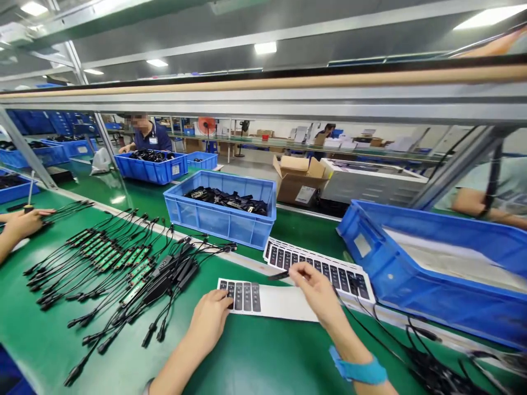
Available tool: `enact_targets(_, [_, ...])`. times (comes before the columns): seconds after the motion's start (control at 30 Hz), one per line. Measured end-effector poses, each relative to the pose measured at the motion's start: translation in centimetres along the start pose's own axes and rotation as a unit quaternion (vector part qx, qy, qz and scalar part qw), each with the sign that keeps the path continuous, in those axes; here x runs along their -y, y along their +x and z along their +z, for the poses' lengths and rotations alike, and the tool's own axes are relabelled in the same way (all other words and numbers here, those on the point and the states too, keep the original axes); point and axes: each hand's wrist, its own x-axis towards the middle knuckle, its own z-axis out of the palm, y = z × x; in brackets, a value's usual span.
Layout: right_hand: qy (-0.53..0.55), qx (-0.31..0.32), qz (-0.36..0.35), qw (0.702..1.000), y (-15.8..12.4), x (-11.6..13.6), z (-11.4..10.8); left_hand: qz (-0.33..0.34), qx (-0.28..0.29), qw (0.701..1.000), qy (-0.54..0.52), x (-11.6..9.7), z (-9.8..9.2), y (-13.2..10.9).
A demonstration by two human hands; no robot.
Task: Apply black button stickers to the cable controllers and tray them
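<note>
My left hand [209, 318] presses on the left end of a white label sheet [284, 303], its fingers bent over the printed stickers there. Several dark stickers show on that end; the rest of the backing is bare white. My right hand [315, 288] is raised above the sheet's right part, with a blue band on the wrist. Thumb and forefinger pinch a thin black sticker [279, 275] that points left. Just behind, a stack of fuller label sheets [343, 277] lies on the green table, partly hidden by my right hand.
Cabled green circuit boards [106, 255] and black cased units [177, 274] lie to the left. A blue bin [218, 216] of black parts stands behind; a larger blue bin [411, 274] stands right. Black cables [432, 362] lie front right. Another person's hand [27, 222] works far left.
</note>
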Motion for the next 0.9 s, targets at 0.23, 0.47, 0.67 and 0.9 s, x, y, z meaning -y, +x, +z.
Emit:
enact_targets(0.23, [0.146, -0.017, 0.018, 0.989, 0.4, 4.5, 1.0, -0.223, -0.105, 0.948, 0.203, 3.5, -3.9, 0.4])
enact_targets(0.47, [0.197, 0.070, 0.045, 0.977, -0.5, 4.1, 4.5, -0.225, -0.075, 0.965, 0.114, 3.7, -3.6, 0.0])
enact_targets(0.67, [0.203, 0.093, 0.075, 0.972, -0.9, 3.0, 5.8, -0.204, -0.039, 0.822, -0.531, 1.0, -2.5, 0.0])
enact_targets(0.9, [0.214, 0.127, 0.110, 0.962, -1.8, 1.7, 7.9, -0.230, 0.061, 0.656, -0.716, -2.6, -1.6, -1.1])
